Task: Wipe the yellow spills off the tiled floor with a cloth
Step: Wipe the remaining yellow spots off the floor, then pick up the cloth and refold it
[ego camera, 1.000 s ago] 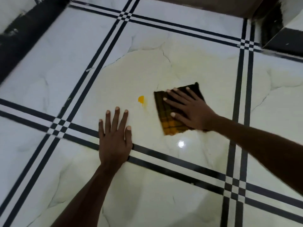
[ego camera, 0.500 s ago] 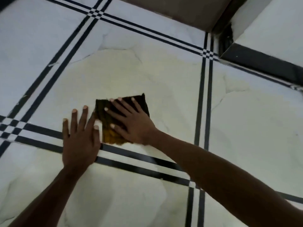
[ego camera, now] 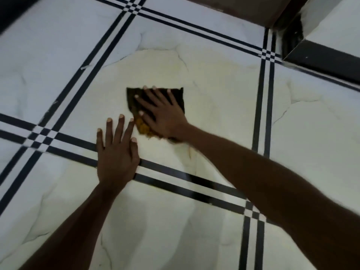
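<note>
A dark checked cloth [ego camera: 178, 96] with a yellow-stained near corner lies flat on the white marble-patterned floor tile [ego camera: 218, 90]. My right hand [ego camera: 161, 114] presses on it with straight, spread fingers. Just to the left and nearer to me, my left hand [ego camera: 116, 154] rests flat on the floor, fingers straight, its fingertips close to the cloth's stained corner. No yellow spill shows on the bare floor; the spot seen earlier lies under the cloth or is gone.
Double black stripes [ego camera: 185, 178] cross the floor in a grid around the tile. A wall corner with a black skirting [ego camera: 321, 59] stands at the upper right, and a brown surface [ego camera: 243, 8] runs along the top edge.
My right hand slid the cloth leftward over the yellow spot, which no longer shows. The cloth now sits beside my left hand, which stayed planted on the floor. The camera view shifted.
</note>
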Tool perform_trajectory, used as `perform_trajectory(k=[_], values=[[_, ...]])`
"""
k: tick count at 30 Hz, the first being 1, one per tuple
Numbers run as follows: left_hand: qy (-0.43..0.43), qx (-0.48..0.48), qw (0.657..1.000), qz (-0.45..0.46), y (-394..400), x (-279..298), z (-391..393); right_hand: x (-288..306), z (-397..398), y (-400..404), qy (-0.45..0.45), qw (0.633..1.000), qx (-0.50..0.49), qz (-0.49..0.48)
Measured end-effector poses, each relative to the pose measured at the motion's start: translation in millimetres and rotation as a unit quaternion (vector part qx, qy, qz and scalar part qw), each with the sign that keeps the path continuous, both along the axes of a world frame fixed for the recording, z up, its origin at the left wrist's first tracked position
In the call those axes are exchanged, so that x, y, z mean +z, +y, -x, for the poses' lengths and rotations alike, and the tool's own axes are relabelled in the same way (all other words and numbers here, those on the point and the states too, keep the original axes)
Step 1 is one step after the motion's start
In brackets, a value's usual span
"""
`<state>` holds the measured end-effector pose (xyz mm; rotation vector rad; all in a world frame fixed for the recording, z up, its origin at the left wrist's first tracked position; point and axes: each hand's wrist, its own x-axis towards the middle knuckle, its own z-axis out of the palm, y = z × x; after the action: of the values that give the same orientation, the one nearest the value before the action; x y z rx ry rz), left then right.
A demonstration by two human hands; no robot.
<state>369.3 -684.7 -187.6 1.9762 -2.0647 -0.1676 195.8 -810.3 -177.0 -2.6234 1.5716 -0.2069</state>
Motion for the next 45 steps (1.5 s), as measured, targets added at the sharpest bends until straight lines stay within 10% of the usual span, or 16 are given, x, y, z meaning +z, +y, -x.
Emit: perform_trajectory(k=[7,11,16,25,30,35,41,45], values=[[-0.026,0.009,1.0,0.004,1.8,-1.9,0.0,2.4,101.1,-0.1,-0.033,0.954,-0.296,-0.04],[-0.025,0.006,1.0,-0.002,1.4,-1.2,-1.1,-6.5,11.9,81.6,-0.006,0.998,-0.063,-0.018],[-0.017,0.01,1.0,0.008,1.1,-4.3,-1.6,1.5,-4.4,-27.8,0.009,0.999,-0.009,-0.046],[-0.012,0.015,1.0,0.001,-0.5,-6.8,-2.2,-3.4,135.8,5.4,-0.039,0.903,-0.424,-0.056],[-0.014,0.009,1.0,0.0,0.3,-8.0,-2.7,-11.4,33.4,102.5,-0.013,0.966,-0.255,-0.027],[-0.009,-0.002,1.0,0.016,2.4,-9.4,-2.6,-7.2,14.1,33.7,-0.004,0.998,-0.053,-0.04],[-0.01,-0.004,1.0,-0.008,1.1,-8.1,-2.3,-9.0,98.8,50.4,-0.01,0.962,-0.267,-0.06],[0.004,0.007,0.999,-0.048,4.4,3.5,6.5,-4.9,63.6,119.5,-0.022,0.976,-0.194,-0.097]])
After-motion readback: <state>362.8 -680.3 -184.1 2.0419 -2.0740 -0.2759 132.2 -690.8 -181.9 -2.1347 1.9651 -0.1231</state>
